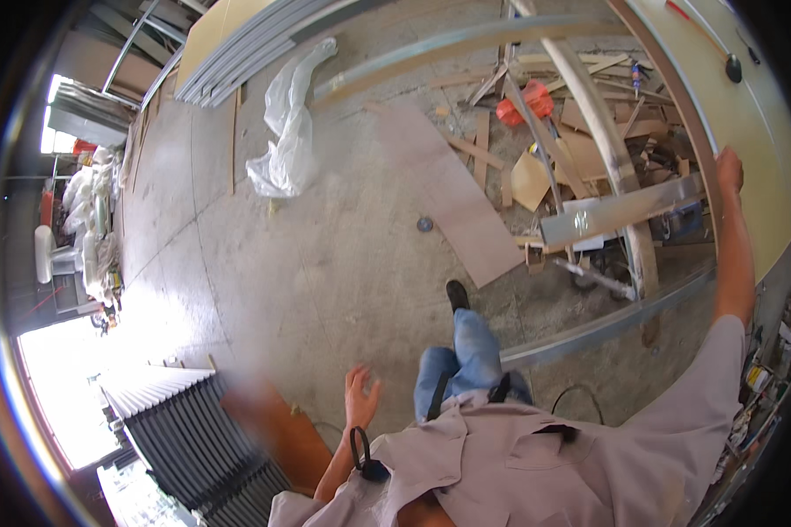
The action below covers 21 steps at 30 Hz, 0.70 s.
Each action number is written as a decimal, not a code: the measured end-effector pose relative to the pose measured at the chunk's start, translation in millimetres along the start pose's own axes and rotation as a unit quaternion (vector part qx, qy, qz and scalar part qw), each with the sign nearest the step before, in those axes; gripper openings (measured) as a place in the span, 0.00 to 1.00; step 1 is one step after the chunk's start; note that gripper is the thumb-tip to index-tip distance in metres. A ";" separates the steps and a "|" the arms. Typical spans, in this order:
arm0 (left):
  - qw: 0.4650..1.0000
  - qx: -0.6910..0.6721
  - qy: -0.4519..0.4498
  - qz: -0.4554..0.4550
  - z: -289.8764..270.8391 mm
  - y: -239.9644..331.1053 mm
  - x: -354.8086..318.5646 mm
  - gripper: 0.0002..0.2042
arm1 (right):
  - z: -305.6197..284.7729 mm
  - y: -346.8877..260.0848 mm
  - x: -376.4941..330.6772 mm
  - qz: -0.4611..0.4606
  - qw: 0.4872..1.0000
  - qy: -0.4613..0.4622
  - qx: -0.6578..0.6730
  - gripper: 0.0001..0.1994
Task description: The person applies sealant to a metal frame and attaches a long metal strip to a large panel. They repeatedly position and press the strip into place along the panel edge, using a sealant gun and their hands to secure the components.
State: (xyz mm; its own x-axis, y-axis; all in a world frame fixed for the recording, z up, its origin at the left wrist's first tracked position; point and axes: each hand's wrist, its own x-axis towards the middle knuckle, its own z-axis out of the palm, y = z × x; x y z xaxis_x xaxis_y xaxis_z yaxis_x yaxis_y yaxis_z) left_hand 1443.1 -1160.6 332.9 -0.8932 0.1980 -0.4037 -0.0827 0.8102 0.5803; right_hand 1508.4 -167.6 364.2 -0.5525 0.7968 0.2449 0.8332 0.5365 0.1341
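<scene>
My right hand (729, 171) reaches out to the far right, at the edge of a pale yellow panel (760, 114) on a workbench. Its fingers are closed at the near end of a thin metal strip (690, 92) that runs along the panel's brown edge. What lies inside the palm is hidden. My left hand (360, 397) hangs low over the concrete floor, its fingers apart and nothing in them. On the panel, beyond my right hand, lies a tool (733, 68) with a black head and a thin handle, red at its end.
Beneath the bench frame (620, 209) lie wood offcuts (580, 158) and a red plastic bag (526, 103). A brown sheet (448, 193) and crumpled clear plastic (288, 123) lie on the floor. Grey profiles (255, 48) are stacked at the back; dark ribbed panels (189, 439) stand near left.
</scene>
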 end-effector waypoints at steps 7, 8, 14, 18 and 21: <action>0.994 0.035 -0.082 -0.063 -64.9 -115.0 33.1 0.19 | -19.7 -33.2 -3.9 0.052 0.999 -0.014 -0.009 0.11; 0.993 0.055 -0.095 -0.051 -74.3 -147.2 46.0 0.20 | -21.7 -37.4 -7.5 0.058 0.998 -0.017 -0.010 0.11; 0.977 0.192 -0.045 0.075 -140.1 -210.1 203.3 0.20 | -13.2 -47.3 -8.9 0.082 0.995 0.036 -0.035 0.11; 0.995 0.094 0.017 0.021 -185.0 -6.6 324.8 0.15 | -13.5 -39.4 -13.8 0.088 0.996 0.001 -0.033 0.09; 0.980 0.067 0.077 0.170 -207.7 49.9 411.7 0.15 | -14.0 -47.8 -12.8 0.098 0.993 0.004 -0.067 0.08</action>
State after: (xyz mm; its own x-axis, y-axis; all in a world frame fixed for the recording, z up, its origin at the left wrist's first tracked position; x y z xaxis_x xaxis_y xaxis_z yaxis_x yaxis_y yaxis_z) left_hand 979.5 -1153.2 342.5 -0.9162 0.3917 -0.0850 0.2808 0.7785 0.5613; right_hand 1476.0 -207.3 368.1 -0.3796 0.8797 0.2864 0.9208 0.3294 0.2087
